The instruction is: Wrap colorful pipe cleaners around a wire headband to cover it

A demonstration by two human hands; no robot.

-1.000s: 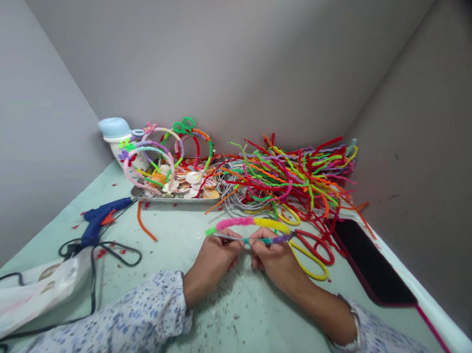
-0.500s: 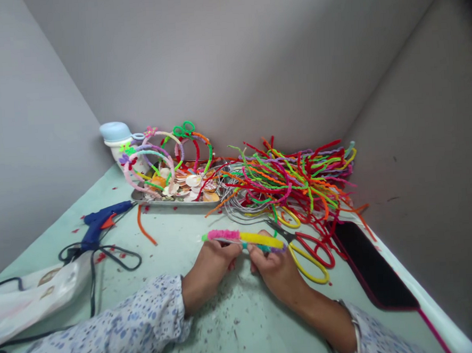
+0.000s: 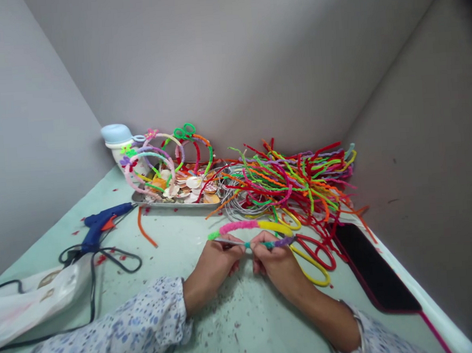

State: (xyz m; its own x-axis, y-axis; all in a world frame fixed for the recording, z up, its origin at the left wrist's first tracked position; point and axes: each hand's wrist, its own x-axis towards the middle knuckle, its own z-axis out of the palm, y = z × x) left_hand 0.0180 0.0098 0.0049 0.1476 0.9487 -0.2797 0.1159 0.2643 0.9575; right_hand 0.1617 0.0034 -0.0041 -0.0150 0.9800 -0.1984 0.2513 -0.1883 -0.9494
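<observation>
Between my two hands is a fuzzy ring [image 3: 239, 226] with green, pink, yellow, purple and teal sections. My left hand [image 3: 216, 260] pinches its near side, where a thin grey wire shows. Close beside it, my right hand [image 3: 273, 257] pinches the teal part, fingers pressed together. The pink and yellow arc rises behind the fingertips. Just beyond my right hand lie scissors with red handles [image 3: 316, 252] and others with yellow handles [image 3: 316, 278], partly covered by the hand.
A metal tray [image 3: 177, 204] of shells holds several fuzzy hoops, beside a white bottle [image 3: 118, 146]. Tangled pipe cleaners [image 3: 300, 178] and grey wire [image 3: 235, 203] lie at the back. A blue glue gun [image 3: 98, 222] and plastic bag [image 3: 39, 295] are left, a black paddle [image 3: 373, 269] right.
The ring has tilted up, so its pink and yellow arc now stands higher and further right, with more of its opening showing. Both hands have barely moved.
</observation>
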